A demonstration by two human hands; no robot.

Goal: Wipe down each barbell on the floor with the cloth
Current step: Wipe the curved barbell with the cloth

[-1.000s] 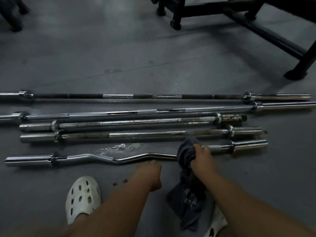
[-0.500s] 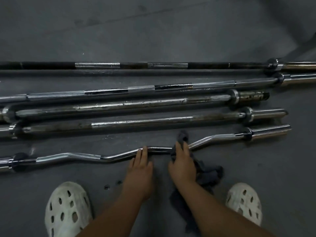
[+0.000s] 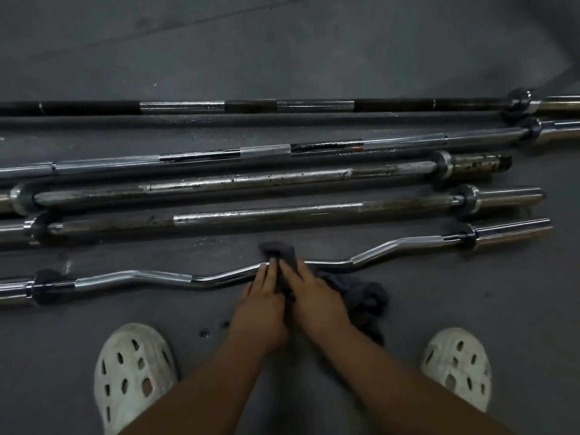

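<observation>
White shoe (image 3: 135,375) on the left, on the grey floor (image 3: 282,58). Left hand (image 3: 260,304) lies flat on the wavy barbell (image 3: 141,276). Right hand (image 3: 314,299), fingers straight, presses the dark cloth (image 3: 361,293) onto it. Four straight barbells (image 3: 282,211) lie behind.

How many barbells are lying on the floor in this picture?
5. Farthest the dark bar; then the knurled bar, the rusty bar, the fourth bar; nearest, the curved bar. None seems hidden.

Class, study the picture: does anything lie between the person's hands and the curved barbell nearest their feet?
Only the cloth, which is draped over the curved barbell under the right hand. The left hand reaches the bar directly beside it; nothing else intervenes.
</observation>
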